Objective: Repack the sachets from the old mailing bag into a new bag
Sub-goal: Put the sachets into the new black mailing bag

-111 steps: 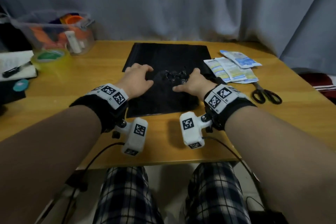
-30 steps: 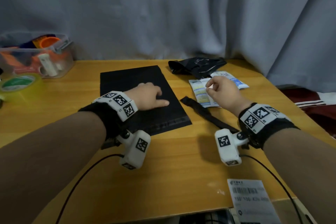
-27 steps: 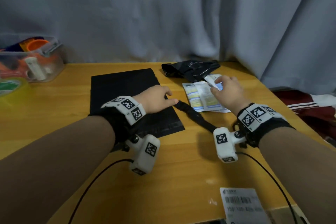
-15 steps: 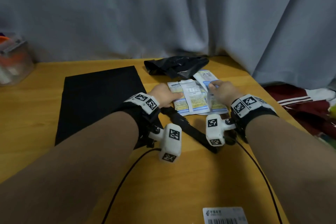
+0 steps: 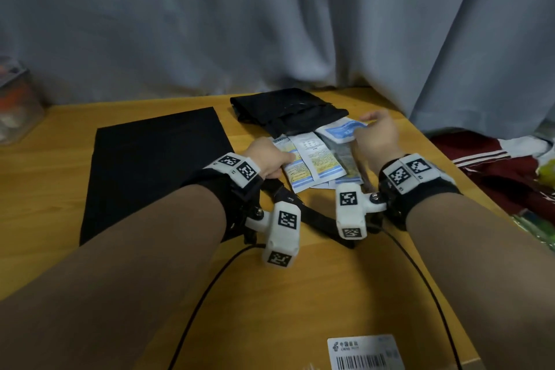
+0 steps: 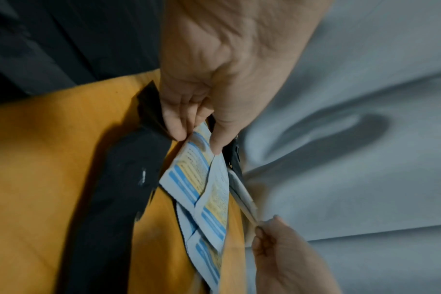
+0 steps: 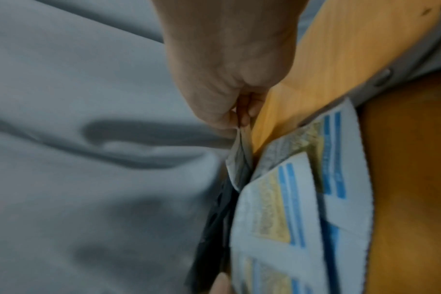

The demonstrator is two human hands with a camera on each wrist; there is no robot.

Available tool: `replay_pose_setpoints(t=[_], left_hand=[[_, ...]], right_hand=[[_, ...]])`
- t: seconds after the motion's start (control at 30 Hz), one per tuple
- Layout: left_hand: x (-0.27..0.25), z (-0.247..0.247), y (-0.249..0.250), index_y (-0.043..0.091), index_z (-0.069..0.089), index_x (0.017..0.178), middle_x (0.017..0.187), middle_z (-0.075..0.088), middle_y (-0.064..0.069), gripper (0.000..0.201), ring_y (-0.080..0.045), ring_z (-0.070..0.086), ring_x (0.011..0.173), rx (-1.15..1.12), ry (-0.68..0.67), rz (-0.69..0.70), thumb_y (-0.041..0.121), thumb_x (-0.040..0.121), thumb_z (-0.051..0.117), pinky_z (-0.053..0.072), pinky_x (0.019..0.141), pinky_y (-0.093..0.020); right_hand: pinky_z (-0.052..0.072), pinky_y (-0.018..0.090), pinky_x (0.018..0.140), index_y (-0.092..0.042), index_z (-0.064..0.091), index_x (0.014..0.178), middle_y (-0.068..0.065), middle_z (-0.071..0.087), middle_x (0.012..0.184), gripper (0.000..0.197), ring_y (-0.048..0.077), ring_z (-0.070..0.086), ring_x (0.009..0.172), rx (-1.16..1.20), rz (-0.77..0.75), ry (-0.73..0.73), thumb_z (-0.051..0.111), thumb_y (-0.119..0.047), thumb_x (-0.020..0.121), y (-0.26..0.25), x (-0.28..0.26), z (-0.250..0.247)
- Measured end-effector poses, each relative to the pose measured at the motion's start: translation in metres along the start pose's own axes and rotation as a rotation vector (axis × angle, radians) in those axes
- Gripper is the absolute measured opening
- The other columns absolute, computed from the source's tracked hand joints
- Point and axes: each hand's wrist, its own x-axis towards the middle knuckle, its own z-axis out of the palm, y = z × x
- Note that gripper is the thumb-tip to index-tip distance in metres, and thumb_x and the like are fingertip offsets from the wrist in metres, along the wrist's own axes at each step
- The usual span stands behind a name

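Pinching opposite edges, the left hand [image 5: 268,159] and right hand [image 5: 377,137] clamp the fanned white-and-blue paper sachets [image 5: 312,164] at frame centre. The flat black new mailing bag [image 5: 150,165] lies centre-left, beside the left hand, nearer it.

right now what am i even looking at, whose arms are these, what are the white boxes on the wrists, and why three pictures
These are a person's own arms, with no robot involved. The white boxes are small cameras strapped to each wrist. The big picture comes from a camera worn on the head, looking down at a wooden table. The other two look along each hand from the wrist.

On the table lie a flat new black bag, a crumpled old black bag, a torn-off black strip and a printed label near the front edge.

The left hand pinches the edge of a fan of blue and yellow sachets. The right hand pinches another sachet at the far end of the pile.
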Motion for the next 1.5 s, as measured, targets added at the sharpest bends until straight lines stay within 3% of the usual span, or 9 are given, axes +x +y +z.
replay_pose_setpoints(t=[0.13,0.27,0.5,0.63,0.77,0.9,1.17,1.33,1.5], left_hand=[[-0.007,0.000,0.000,0.003,0.052,0.120,0.097,0.060,-0.008,0.044,-0.020,0.063,0.088,-0.183,-0.029,-0.035,0.040,0.095,0.051,0.057,0.075,-0.026],[-0.016,-0.009,0.001,0.009,0.048,0.127,0.099,0.059,-0.006,0.056,-0.027,0.062,0.104,-0.251,-0.137,-0.076,0.052,0.092,0.047,0.055,0.082,-0.032],[-0.027,-0.009,0.002,0.015,0.051,0.128,0.117,0.062,-0.004,0.045,-0.020,0.059,0.107,-0.179,-0.156,-0.013,0.040,0.091,0.057,0.053,0.083,-0.029],[-0.024,-0.007,-0.004,0.011,0.052,0.123,0.110,0.065,-0.007,0.038,-0.018,0.062,0.095,-0.179,-0.109,0.029,0.017,0.088,0.065,0.054,0.073,-0.027],[-0.021,-0.006,-0.008,0.005,0.054,0.117,0.107,0.065,-0.009,0.030,-0.020,0.062,0.094,-0.275,-0.041,0.025,0.016,0.090,0.062,0.054,0.075,-0.027],[-0.017,-0.010,-0.006,0.001,0.053,0.120,0.114,0.065,-0.014,0.039,-0.019,0.066,0.088,-0.295,-0.003,-0.010,0.021,0.089,0.064,0.058,0.069,-0.022],[-0.021,-0.003,0.004,0.014,0.053,0.121,0.117,0.066,-0.005,0.038,-0.017,0.065,0.100,-0.222,-0.110,0.010,0.011,0.085,0.068,0.056,0.083,-0.033],[-0.031,-0.007,0.003,0.020,0.053,0.115,0.106,0.064,0.001,0.030,-0.013,0.061,0.097,-0.229,-0.139,0.003,0.010,0.088,0.063,0.050,0.088,-0.030],[-0.048,-0.009,0.004,0.021,0.052,0.103,0.111,0.066,-0.004,0.014,-0.018,0.064,0.101,-0.338,-0.238,0.031,0.015,0.092,0.059,0.051,0.093,-0.036]], right_hand=[[0.043,0.031,0.065,-0.026,0.048,0.082,0.005,0.052,0.084,0.023,0.018,0.048,0.068,0.287,0.024,0.102,0.053,-0.005,0.075,-0.021,-0.006,-0.017],[0.041,0.024,0.056,-0.018,0.049,0.092,0.003,0.050,0.074,0.026,0.014,0.047,0.060,0.321,0.053,-0.084,0.050,0.006,0.081,-0.021,-0.042,-0.023],[0.045,0.025,0.055,-0.018,0.049,0.115,0.007,0.056,0.069,0.033,0.015,0.053,0.057,-0.025,0.014,-0.512,0.058,-0.005,0.086,-0.015,-0.087,-0.016],[0.046,0.031,0.060,-0.020,0.055,0.115,0.002,0.056,0.071,0.028,0.017,0.056,0.066,-0.286,-0.170,-0.311,0.058,-0.027,0.088,-0.026,-0.072,-0.018],[0.045,0.038,0.088,-0.008,0.047,0.129,0.012,0.057,0.122,0.062,0.029,0.055,0.111,-0.539,0.016,-0.288,0.053,-0.053,0.087,-0.026,-0.052,-0.019],[0.043,0.040,0.089,-0.007,0.034,0.139,0.014,0.048,0.138,0.089,0.032,0.049,0.122,-0.498,0.126,-0.389,0.057,-0.067,0.078,-0.025,-0.041,-0.004],[0.049,0.037,0.094,-0.010,0.034,0.137,0.010,0.054,0.126,0.082,0.026,0.057,0.114,-0.042,0.081,-0.327,0.081,-0.025,0.072,-0.039,-0.038,0.020],[0.058,0.033,0.060,-0.001,0.056,0.088,0.015,0.064,0.091,0.022,0.025,0.065,0.071,0.143,0.274,-0.492,0.073,-0.005,0.077,-0.049,-0.049,0.014],[0.054,0.025,0.043,-0.001,0.060,0.105,0.013,0.067,0.087,0.032,0.023,0.066,0.065,0.249,0.238,-0.363,0.071,-0.005,0.076,-0.049,-0.060,0.000]])
